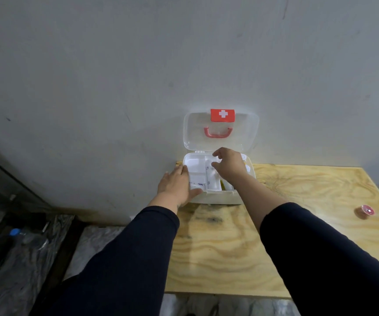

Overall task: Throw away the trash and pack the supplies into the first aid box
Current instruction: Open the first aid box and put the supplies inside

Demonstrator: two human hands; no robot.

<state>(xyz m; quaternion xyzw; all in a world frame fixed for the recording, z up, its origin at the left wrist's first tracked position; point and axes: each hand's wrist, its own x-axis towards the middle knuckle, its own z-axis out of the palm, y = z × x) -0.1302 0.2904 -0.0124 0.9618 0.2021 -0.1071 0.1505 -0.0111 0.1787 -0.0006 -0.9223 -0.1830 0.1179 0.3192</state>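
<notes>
First aid box [215, 197] open at far tabletop [229, 247] edge. My left hand [175, 188] flat on its left rim; right hand [228, 167] spread over the tray, empty.

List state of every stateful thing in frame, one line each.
White plastic first aid box: open, supplies inside.
Clear lid with red cross label: raised, upright near the wall.
Left hand: flat on the box's left edge, holding nothing.
Right hand: over the tray, fingers spread, empty.
Small pink round roll: loose on the plywood table, unpacked.
</notes>
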